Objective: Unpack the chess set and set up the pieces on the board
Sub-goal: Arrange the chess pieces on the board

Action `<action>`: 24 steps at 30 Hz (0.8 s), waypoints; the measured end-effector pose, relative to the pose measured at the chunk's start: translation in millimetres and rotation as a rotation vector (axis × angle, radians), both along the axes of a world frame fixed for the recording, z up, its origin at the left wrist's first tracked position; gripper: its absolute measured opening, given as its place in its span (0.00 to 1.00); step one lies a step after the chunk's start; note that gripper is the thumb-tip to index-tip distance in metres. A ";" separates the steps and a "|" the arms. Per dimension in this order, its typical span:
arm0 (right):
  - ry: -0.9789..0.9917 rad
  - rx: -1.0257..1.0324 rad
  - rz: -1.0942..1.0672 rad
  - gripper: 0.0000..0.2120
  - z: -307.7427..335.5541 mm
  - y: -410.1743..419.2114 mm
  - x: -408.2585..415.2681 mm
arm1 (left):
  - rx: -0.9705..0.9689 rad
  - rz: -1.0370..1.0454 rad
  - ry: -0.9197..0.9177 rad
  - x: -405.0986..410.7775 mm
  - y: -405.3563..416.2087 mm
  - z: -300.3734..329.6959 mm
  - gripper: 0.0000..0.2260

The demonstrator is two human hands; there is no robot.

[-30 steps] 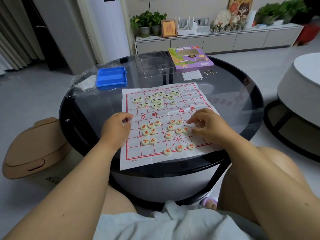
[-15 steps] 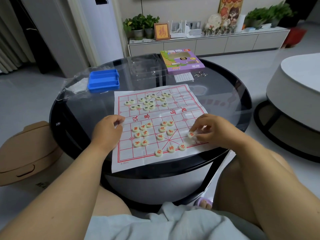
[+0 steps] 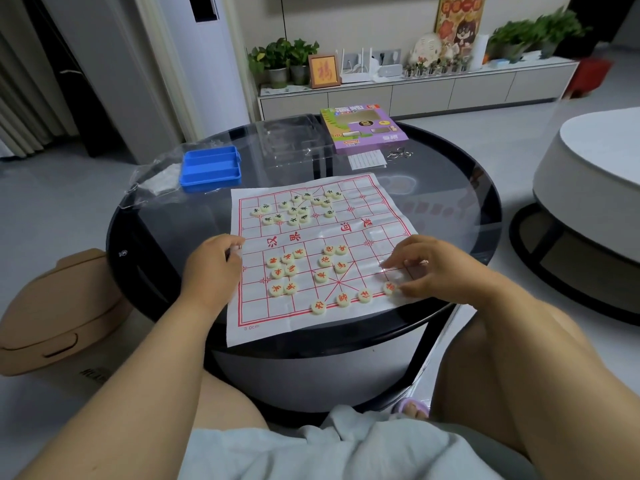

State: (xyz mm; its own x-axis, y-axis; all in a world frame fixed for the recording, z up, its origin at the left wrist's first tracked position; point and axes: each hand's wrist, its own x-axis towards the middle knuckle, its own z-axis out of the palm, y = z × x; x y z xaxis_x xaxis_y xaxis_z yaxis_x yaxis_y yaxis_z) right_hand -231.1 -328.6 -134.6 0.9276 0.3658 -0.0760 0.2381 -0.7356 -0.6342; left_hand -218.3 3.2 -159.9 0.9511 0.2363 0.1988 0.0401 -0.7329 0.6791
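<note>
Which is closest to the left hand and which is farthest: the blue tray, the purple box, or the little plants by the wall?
From the left hand:
1. Blue tray, on the table, just beyond the hand.
2. Purple box, at the table's far edge, to the right.
3. Plants, on the cabinet by the wall.

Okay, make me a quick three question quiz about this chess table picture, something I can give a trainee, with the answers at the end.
1. True or false: the blue tray lies on the paper board.
2. Which colour are the characters on the pieces nearest the person? A green, B red, C blue.
3. What is the right hand doing?

Key
1. False. It sits on the glass table, beyond the board's far left corner.
2. B. The red pieces fill the near half; the dark-lettered pieces cluster in the far half.
3. Its thumb touches the rightmost piece of four along the near edge line, while the left hand rests on the board's left edge.
</note>
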 end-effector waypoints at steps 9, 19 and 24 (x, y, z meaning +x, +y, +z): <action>-0.137 0.088 -0.077 0.08 2.7 30.3 0.4 | 0.090 -0.012 0.009 -19.9 2.8 -8.5 0.13; -0.234 -0.009 -0.121 0.10 -1.0 64.4 7.3 | 0.109 -0.026 0.002 -17.2 5.7 -12.8 0.12; -0.236 -0.004 -0.170 0.09 -0.8 64.5 8.3 | 0.117 -0.021 0.020 -15.3 6.9 -14.8 0.11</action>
State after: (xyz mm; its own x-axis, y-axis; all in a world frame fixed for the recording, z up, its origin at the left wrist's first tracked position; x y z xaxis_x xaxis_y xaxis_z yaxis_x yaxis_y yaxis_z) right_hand -222.8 -264.1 -135.4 0.9678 0.2039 0.1480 0.2519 -0.7801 -0.5727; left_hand -233.6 10.1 -174.7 0.9595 0.1928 0.2052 0.0365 -0.8078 0.5883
